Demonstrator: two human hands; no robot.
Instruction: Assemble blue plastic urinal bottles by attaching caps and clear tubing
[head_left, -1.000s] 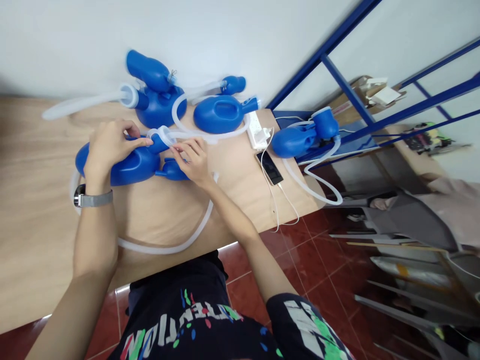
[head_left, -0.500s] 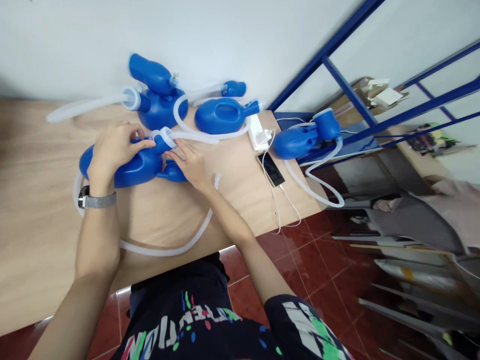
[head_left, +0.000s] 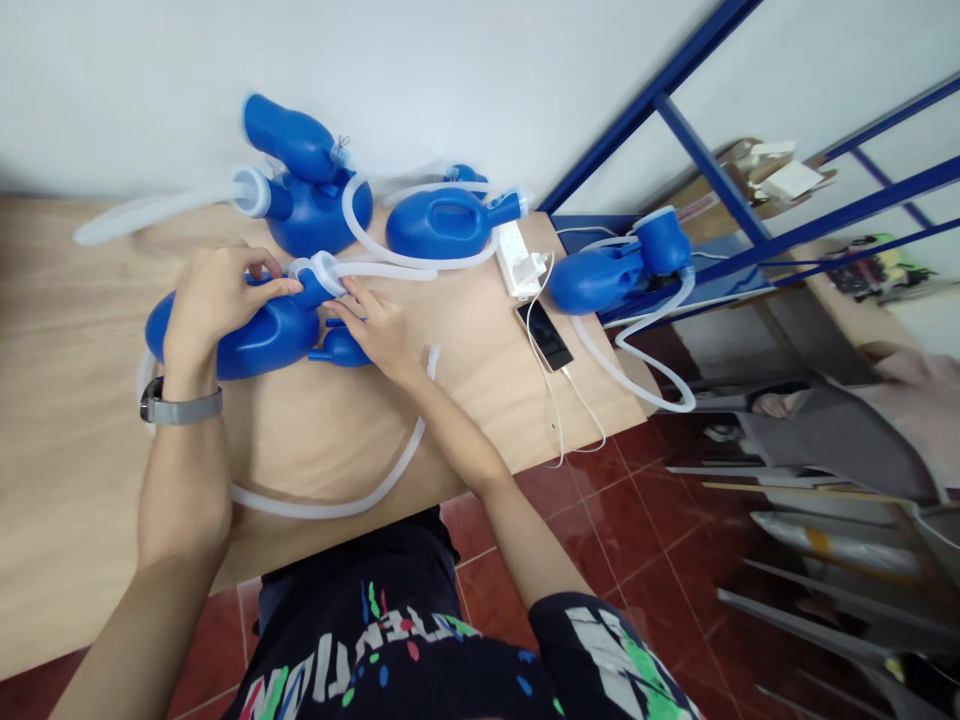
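My left hand (head_left: 217, 295) grips the top of a blue plastic bottle (head_left: 259, 338) lying on the wooden table (head_left: 67, 440), fingers curled round its neck. My right hand (head_left: 375, 325) pinches the translucent hose collar (head_left: 319, 270) fitted on that neck, and rests over a small blue bulb (head_left: 337, 348). A long clear hose (head_left: 337, 500) loops from the bottle along the table's front edge. A watch sits on my left wrist.
Further blue bottles (head_left: 442, 222) with hoses lie against the white wall, another one (head_left: 600, 280) at the table's right end. A white power strip (head_left: 519, 260) and a phone (head_left: 544, 335) on a cable lie beside them. Blue metal shelving (head_left: 712, 180) stands to the right.
My right hand's fingers slid closer to the hose collar on the bottle neck. The view shifted slightly; the bottle stays in place.
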